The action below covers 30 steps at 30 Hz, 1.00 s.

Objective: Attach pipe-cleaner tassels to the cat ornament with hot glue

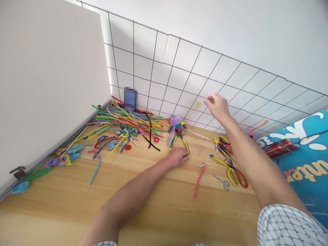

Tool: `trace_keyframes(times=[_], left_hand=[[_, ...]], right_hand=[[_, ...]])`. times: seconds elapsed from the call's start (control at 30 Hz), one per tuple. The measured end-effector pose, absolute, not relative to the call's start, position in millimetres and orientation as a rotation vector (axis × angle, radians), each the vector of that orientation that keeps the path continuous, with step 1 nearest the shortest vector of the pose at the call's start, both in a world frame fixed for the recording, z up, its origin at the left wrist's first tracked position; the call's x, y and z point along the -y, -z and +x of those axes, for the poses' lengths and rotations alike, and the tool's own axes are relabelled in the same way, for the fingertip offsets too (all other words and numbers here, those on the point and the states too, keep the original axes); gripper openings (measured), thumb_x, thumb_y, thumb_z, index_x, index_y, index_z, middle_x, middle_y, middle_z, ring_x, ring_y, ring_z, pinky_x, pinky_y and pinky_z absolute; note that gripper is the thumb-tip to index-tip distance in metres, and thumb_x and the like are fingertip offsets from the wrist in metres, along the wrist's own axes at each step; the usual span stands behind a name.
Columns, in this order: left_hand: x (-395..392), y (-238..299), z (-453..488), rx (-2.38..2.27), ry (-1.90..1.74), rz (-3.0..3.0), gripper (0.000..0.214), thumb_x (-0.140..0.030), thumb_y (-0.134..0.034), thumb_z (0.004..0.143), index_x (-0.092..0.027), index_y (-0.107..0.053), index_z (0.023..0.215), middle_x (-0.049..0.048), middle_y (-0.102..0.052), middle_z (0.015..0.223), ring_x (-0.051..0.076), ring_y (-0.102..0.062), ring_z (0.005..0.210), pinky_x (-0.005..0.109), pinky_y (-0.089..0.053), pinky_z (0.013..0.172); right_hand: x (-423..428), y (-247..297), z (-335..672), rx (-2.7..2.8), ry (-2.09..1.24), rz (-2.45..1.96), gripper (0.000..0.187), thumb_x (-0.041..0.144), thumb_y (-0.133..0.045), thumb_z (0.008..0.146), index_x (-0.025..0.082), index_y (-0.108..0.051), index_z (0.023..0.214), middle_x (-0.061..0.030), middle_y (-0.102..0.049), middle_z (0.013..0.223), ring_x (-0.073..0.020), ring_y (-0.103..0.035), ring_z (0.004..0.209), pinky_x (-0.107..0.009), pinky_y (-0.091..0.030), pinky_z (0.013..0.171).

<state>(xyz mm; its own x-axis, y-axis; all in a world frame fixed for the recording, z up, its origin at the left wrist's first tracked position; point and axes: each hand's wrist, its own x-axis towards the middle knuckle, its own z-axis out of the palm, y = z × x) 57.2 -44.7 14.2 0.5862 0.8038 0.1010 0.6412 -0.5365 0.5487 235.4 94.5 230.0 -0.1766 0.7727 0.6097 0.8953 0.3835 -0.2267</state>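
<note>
My left hand point(177, 156) rests on the wooden table point(153, 205), fingers curled at the foot of a small pipe-cleaner figure point(176, 129) with a purple top and green-yellow legs; what it pinches is hidden. Raised near the wire grid point(179, 68), my right hand point(217, 106) has its fingers pinched together, close to a small yellow piece point(198, 105) on the grid. A big heap of coloured pipe cleaners point(125, 123) lies at the back left.
Yellow and red scissors point(237, 174) and small grey scissors point(222, 182) lie at the right with more pipe-cleaner bits point(222, 145). A pink-red stem point(199, 177) lies in front. A white board point(51, 78) stands on the left; a blue mat point(302, 160) with a red tube point(280, 147) at right.
</note>
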Motion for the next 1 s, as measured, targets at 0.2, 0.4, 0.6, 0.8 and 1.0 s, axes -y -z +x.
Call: trace_keyframes(times=[0.2, 0.4, 0.6, 0.8, 1.0], left_hand=[[45, -13, 56, -1.155, -0.512, 2.358, 0.022, -0.029, -0.063, 0.103, -0.020, -0.082, 0.109, 0.0086, -0.081, 0.117, 0.024, -0.075, 0.110, 0.030, -0.057, 0.089], [44, -5, 58, -1.143, -0.573, 2.366, 0.022, -0.029, -0.063, 0.101, -0.019, -0.083, 0.106, 0.0101, -0.082, 0.113, 0.025, -0.076, 0.102, 0.030, -0.057, 0.085], [45, -4, 58, -1.080, -0.701, 2.403, 0.017, -0.022, -0.066, 0.099, -0.020, -0.082, 0.093, 0.0075, -0.083, 0.101, 0.023, -0.077, 0.094, 0.028, -0.055, 0.079], [41, -24, 44, -1.159, -1.189, 2.330, 0.024, -0.024, -0.060, 0.105, -0.018, -0.078, 0.092, 0.0093, -0.080, 0.093, 0.021, -0.073, 0.090, 0.031, -0.054, 0.086], [17, -73, 13, -1.259, -2.016, 1.713, 0.018, -0.029, -0.062, 0.105, -0.019, -0.074, 0.096, 0.0073, -0.074, 0.091, 0.021, -0.068, 0.087, 0.034, -0.054, 0.085]], right_hand=[[-18, -110, 259, 2.267, 0.026, -1.432, 0.018, 0.025, -0.063, 0.097, 0.019, -0.077, 0.106, -0.0103, -0.079, 0.100, -0.0260, -0.074, 0.093, -0.038, -0.057, 0.086], [-9, -70, 219, 2.512, 0.159, -1.300, 0.037, 0.015, -0.060, 0.102, 0.019, -0.074, 0.137, -0.0162, -0.075, 0.122, -0.0307, -0.069, 0.117, -0.043, -0.055, 0.101], [-32, -59, 167, 2.587, 0.052, -1.226, 0.022, 0.020, -0.069, 0.101, 0.020, -0.082, 0.119, -0.0121, -0.074, 0.106, -0.0262, -0.069, 0.104, -0.036, -0.052, 0.095], [-60, -96, 158, 2.212, 0.019, -1.301, 0.028, 0.027, -0.048, 0.108, 0.019, -0.073, 0.100, -0.0114, -0.073, 0.105, -0.0248, -0.066, 0.101, -0.036, -0.050, 0.091], [-68, -173, 165, 1.977, -0.058, -1.273, 0.028, 0.040, -0.048, 0.106, 0.023, -0.060, 0.087, -0.0035, -0.067, 0.084, -0.0215, -0.063, 0.082, -0.033, -0.048, 0.081]])
